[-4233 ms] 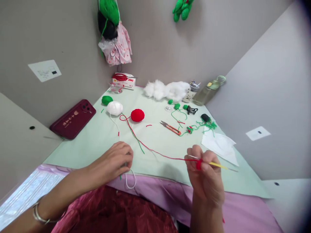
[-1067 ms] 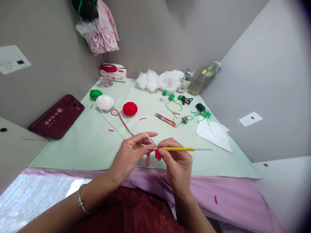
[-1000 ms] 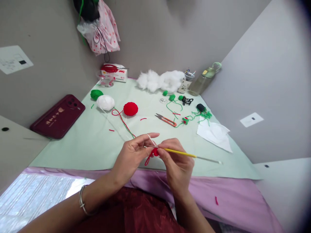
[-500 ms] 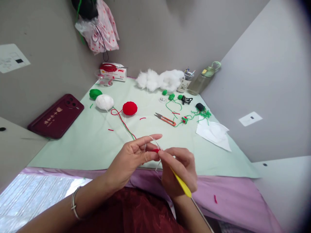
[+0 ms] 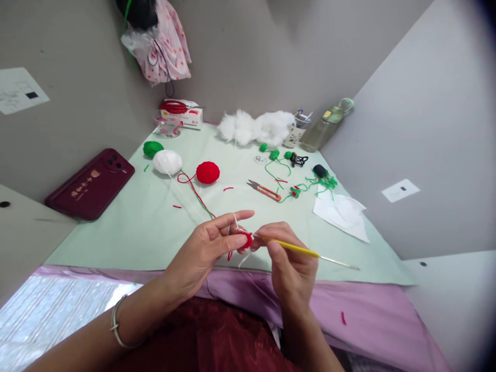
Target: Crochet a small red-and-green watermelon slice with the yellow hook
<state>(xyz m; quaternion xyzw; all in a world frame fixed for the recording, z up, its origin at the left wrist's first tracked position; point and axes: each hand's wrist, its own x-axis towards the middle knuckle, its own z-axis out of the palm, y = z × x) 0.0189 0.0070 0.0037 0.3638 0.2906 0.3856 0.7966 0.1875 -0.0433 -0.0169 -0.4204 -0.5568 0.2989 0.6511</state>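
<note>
Between thumb and fingers, my left hand (image 5: 207,245) pinches a small red crochet piece (image 5: 248,239) with white yarn at its edge. The white yarn passes over my raised left index finger. My right hand (image 5: 292,258) is closed around a crochet hook (image 5: 300,248) with a yellow handle. Its tip meets the edge of the red piece, and its other metal end points right. Strands lead back toward the white yarn ball (image 5: 167,162) and the red yarn ball (image 5: 208,172). A green yarn ball (image 5: 153,149) lies behind the white one.
Orange thread snips (image 5: 264,190) lie mid-table, near small green crochet pieces (image 5: 274,155). White stuffing (image 5: 256,127), a pen cup (image 5: 296,130) and a bottle (image 5: 326,126) stand along the back. A phone (image 5: 91,185) rests at left, white paper (image 5: 341,214) at right.
The crochet hook has swung from pointing down toward me to lying nearly level, pointing right. My right hand has turned with it, and more of the red piece now shows.
</note>
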